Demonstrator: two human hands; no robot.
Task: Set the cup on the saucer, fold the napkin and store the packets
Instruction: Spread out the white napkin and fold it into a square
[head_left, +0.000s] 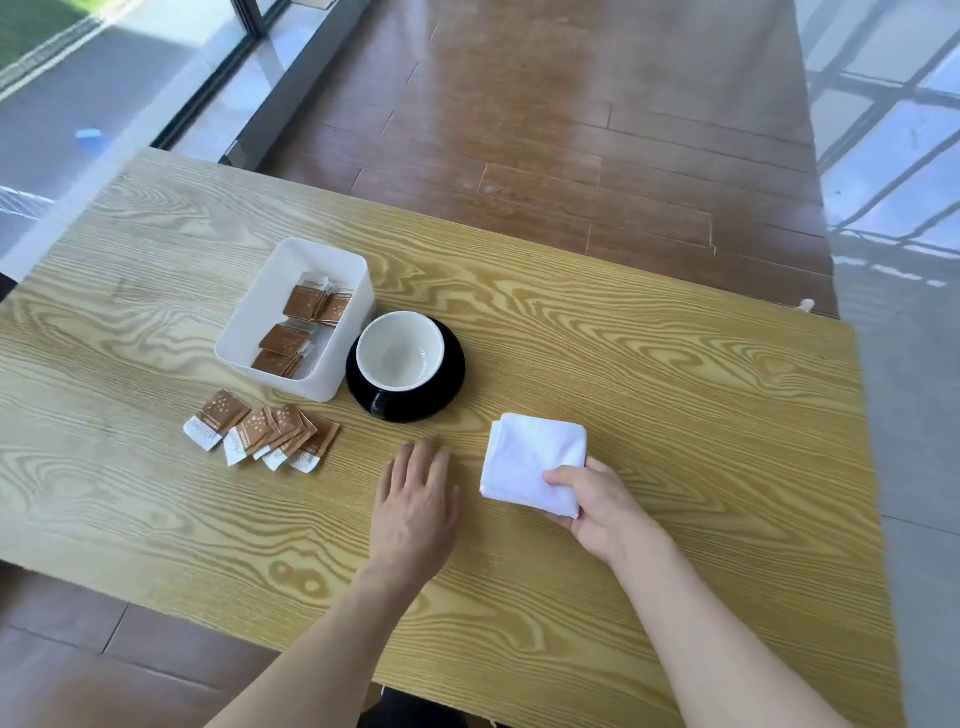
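A cup (400, 358), white inside and black outside, stands on a black saucer (452, 384) at the table's middle. Just left of it a white plastic box (249, 322) holds several brown packets (311, 306). More brown packets (265, 434) lie loose on the table in front of the box. A white napkin (530, 457), folded into a small square, lies right of centre. My right hand (597, 504) pinches the napkin's near right corner. My left hand (415, 499) rests flat on the table, fingers apart, between the loose packets and the napkin, holding nothing.
The wooden table (675, 374) ends at a far edge past the box and a right edge near the window side. Beyond it lies brown plank floor (571, 130), with glass doors at the far left.
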